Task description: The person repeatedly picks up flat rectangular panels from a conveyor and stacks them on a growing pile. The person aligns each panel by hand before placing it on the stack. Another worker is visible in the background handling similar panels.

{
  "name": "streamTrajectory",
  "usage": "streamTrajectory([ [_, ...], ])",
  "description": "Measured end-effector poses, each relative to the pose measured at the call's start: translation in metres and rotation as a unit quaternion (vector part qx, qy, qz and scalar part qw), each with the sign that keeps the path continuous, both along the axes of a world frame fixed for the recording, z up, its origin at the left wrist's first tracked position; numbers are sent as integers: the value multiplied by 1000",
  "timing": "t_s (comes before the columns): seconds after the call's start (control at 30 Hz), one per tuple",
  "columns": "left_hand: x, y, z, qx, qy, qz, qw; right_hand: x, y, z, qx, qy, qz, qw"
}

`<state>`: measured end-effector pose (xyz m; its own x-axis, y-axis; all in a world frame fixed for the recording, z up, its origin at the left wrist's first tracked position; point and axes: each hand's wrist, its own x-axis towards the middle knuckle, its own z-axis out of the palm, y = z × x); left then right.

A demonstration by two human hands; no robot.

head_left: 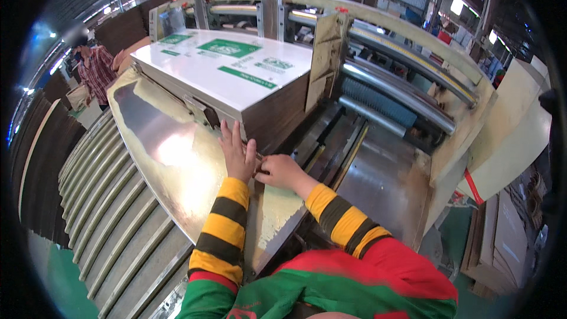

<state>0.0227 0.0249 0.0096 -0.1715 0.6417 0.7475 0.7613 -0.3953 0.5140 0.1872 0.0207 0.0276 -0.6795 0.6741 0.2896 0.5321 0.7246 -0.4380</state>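
Observation:
A stack of printed cardboard sheets, white on top with green print and brown along its edges, lies on the machine's feed bed. My left hand is at the near corner of this stack, its fingers stretched up and spread, the fingertips close to the stack's lower edge. Just right of it is my right hand, its fingers curled in toward a small part by my left hand. What the right fingers hold, if anything, is hidden. A metal side guide stands against the stack's left side, beyond my left fingertips.
Steel rollers span the machine frame at right. A worn metal plate lies left of my hands, beside a slatted roller conveyor. Another person in a checked shirt stands at far left. Cardboard piles stand at lower right.

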Motion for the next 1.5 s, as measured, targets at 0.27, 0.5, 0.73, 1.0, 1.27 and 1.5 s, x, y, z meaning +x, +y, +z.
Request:
streamTrajectory([
  [0.27, -12, -40, -3, -24, 7, 133, 991, -8, -19, 7, 176, -127, 56, 974],
  [0.5, -42, -55, -5, -65, -48, 279, 957, -22, -19, 11, 97, -158, 9, 983],
  [0.73, -43, -57, 3, -39, -72, 311, 947, -68, -17, 6, 32, -89, -139, 986],
  [1.0, -46, -52, 4, -69, -110, 292, 947, -74, 6, -30, -20, 168, -21, 985],
  [1.27, -46, -47, 1, -54, -132, 257, 956, -69, 10, -18, -147, 91, -32, 984],
  [1.5, -44, -49, 4, -53, -135, 252, 957, -68, 5, -13, -155, 127, -22, 980],
])
